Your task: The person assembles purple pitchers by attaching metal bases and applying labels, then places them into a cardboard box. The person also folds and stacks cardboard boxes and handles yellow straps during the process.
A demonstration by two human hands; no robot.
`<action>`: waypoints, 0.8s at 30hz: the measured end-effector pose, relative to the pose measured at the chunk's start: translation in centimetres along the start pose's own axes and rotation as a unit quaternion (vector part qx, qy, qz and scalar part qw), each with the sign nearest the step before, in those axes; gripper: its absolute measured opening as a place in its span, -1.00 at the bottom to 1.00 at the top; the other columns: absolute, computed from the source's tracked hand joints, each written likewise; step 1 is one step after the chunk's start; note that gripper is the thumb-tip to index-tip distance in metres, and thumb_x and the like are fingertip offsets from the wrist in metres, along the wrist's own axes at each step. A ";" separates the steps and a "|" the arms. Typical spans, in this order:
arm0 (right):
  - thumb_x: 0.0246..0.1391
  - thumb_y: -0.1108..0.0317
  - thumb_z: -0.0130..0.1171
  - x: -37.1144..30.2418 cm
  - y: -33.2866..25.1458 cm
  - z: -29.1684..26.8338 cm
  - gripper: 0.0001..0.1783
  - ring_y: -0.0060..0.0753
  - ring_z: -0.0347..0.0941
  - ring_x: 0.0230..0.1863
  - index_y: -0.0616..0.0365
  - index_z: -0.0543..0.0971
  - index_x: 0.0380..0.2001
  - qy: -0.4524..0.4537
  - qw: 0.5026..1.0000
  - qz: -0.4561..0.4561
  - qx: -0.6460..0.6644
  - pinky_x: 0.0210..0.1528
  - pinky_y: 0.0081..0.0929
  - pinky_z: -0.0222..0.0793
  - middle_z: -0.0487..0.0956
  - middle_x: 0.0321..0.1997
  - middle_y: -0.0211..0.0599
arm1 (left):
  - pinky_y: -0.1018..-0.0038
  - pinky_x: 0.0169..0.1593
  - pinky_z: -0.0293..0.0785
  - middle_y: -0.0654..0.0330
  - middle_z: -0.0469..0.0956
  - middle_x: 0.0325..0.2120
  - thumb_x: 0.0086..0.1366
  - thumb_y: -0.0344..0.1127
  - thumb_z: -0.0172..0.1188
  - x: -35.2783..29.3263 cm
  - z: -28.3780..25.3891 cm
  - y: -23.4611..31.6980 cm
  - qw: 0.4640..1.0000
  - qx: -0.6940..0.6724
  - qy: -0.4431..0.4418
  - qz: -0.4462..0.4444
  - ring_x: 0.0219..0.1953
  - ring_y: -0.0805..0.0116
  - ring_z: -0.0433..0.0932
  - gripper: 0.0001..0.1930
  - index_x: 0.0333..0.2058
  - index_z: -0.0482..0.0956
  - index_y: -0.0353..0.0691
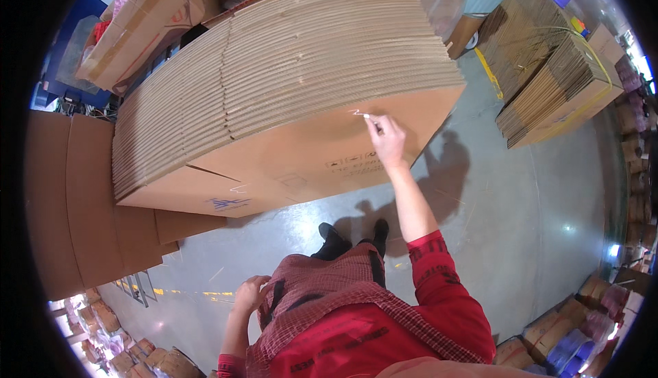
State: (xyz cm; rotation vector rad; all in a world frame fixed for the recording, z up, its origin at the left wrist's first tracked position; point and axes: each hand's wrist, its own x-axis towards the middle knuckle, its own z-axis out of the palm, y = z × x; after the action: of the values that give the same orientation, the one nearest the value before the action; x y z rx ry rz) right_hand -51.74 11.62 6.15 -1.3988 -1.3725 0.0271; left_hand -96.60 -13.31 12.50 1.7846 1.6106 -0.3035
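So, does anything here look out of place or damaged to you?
Nothing looks spilled. The cardboard stack beside the right hand looks fairly neat, and the white squiggle on it seems drawn, not damage. The yellow floor line at lower left looks broken and patchy, perhaps worn.

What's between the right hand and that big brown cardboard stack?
Nothing visible blocks the bare right hand; only the small white stick it pinches comes between it and the front of the layered brown cardboard stack.
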 end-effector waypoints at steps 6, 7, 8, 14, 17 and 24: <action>-0.01 0.37 0.35 0.6 0.1 -1.4 -0.90 -0.45 0.56 -0.54 0.09 0.61 -0.47 -0.040 0.997 -0.046 0.039 -0.52 -0.55 0.46 0.63 -0.43 -0.36 | 0.26 -0.06 0.52 0.08 0.62 -0.20 0.20 -0.21 0.25 -0.7 2.4 4.7 0.999 -0.006 0.027 0.015 -0.14 0.08 0.59 -0.71 -0.10 0.60 -0.11; -0.02 0.37 0.35 0.9 0.5 -2.0 -0.88 -0.36 0.58 -0.46 0.05 0.57 -0.45 -0.023 0.997 0.020 0.064 -0.41 -0.44 0.49 0.62 -0.44 -0.38 | 0.25 -0.04 0.52 0.09 0.61 -0.17 0.22 -0.17 0.23 -1.0 3.0 5.1 1.000 -0.001 0.011 -0.011 -0.12 0.07 0.58 -0.70 -0.09 0.60 -0.11; -0.03 0.39 0.35 1.4 1.2 -2.8 -0.88 -0.33 0.57 -0.46 0.07 0.57 -0.45 -0.012 0.999 0.007 0.034 -0.40 -0.42 0.48 0.61 -0.45 -0.37 | 0.25 -0.04 0.51 0.09 0.61 -0.16 0.23 -0.15 0.22 -1.3 3.6 5.5 1.000 -0.009 -0.002 -0.025 -0.11 0.07 0.58 -0.69 -0.09 0.60 -0.10; -0.06 0.45 0.32 4.1 4.0 -5.3 -0.90 -0.26 0.53 -0.46 0.10 0.57 -0.46 -0.121 0.979 -0.166 -0.018 -0.41 -0.39 0.48 0.57 -0.48 -0.32 | 0.27 -0.02 0.51 0.09 0.61 -0.14 0.26 -0.14 0.19 -2.3 7.0 8.2 0.998 -0.017 -0.004 -0.058 -0.09 0.09 0.58 -0.69 -0.08 0.60 -0.12; -0.02 0.41 0.31 5.2 3.8 -4.6 -0.91 -0.27 0.51 -0.49 0.09 0.58 -0.48 -0.012 0.985 -0.167 0.044 -0.45 -0.32 0.45 0.55 -0.51 -0.32 | 0.24 0.00 0.49 0.10 0.60 -0.13 0.28 -0.07 0.14 -2.5 7.7 9.8 0.996 -0.047 -0.002 -0.074 -0.08 0.06 0.56 -0.67 -0.07 0.60 -0.08; 0.07 0.35 0.24 0.7 1.3 -5.7 -0.83 -0.09 0.53 -0.44 0.14 0.47 -0.49 -0.266 0.958 -0.086 0.057 -0.42 -0.23 0.45 0.55 -0.48 -0.17 | 0.25 -0.03 0.51 0.12 0.61 -0.12 0.27 -0.10 0.17 -1.7 8.6 12.2 0.995 -0.052 0.044 -0.069 -0.07 0.07 0.57 -0.69 -0.07 0.60 -0.06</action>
State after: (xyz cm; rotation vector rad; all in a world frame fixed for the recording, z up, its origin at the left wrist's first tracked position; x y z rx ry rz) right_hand -46.84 8.79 7.85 -1.2144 -1.8998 0.3877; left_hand -83.14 -19.79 11.41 1.6330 1.7833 -0.2022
